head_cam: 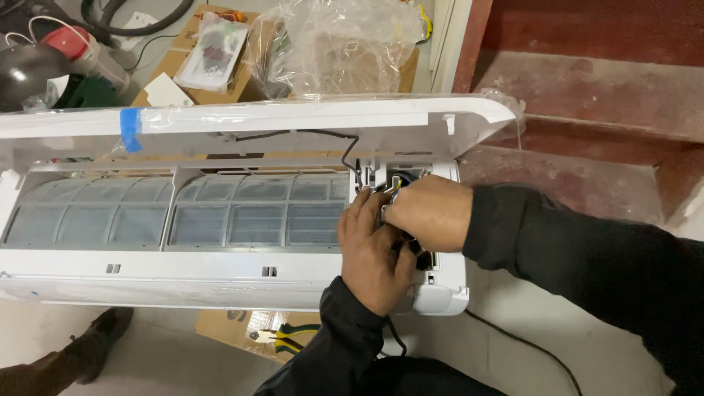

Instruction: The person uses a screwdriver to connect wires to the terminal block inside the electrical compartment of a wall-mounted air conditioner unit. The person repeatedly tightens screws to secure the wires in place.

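The bundle of dark and yellow wires [394, 185] sits in the right-end compartment of the long white plastic air-conditioner unit [220, 271], whose front cover [293, 121] is lifted. The right hand [429, 213] is curled closed over the wires; the left hand [374, 253] presses beside it (its grip cannot be told). Yellow-handled pliers [290, 337] lie on cardboard [220, 326] below.

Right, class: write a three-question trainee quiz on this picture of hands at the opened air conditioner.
1. True or false: the air conditioner's front cover is lifted open.
2. Which end of the unit are the left hand and right hand working at? A) left in picture B) right in picture C) middle
3. What colour is the tape on the cover?

Key
1. True; the mesh filters are exposed.
2. B, at the wiring bay.
3. Blue.
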